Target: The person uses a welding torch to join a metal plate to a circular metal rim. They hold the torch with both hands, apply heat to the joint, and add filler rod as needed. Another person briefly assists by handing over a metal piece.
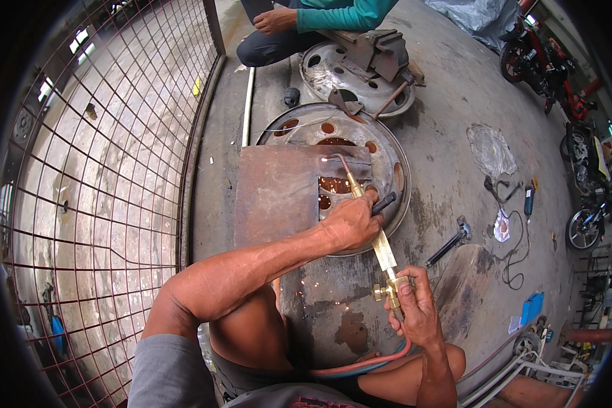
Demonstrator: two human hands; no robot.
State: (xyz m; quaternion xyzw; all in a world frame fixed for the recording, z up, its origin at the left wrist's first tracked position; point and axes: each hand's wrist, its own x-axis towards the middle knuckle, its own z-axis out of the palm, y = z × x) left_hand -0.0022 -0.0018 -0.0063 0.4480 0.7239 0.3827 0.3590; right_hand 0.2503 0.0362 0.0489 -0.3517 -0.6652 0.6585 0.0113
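Observation:
A brass cutting torch (384, 250) slants up and left from my right hand (418, 309), which is closed around its valve end. My left hand (352, 222) is wrapped round the torch farther forward. A short dark rod (384, 203) sticks out beside its fingers; whether they grip it I cannot tell. The bent copper tip glows over a flat rusty steel plate (273, 194). This plate lies on a round steel wheel (396, 139) with holes, and orange sparks show through a cut-out beside the tip. Red and blue-green hoses (360, 370) run below my right hand.
A wire mesh fence (136, 136) stands at the left. Ahead, a person in a green sleeve (340, 18) sits beside a second wheel (319, 71) bearing steel pieces (381, 54). A hammer (449, 241) lies right of the work. Motorcycles (581, 228) stand along the far right.

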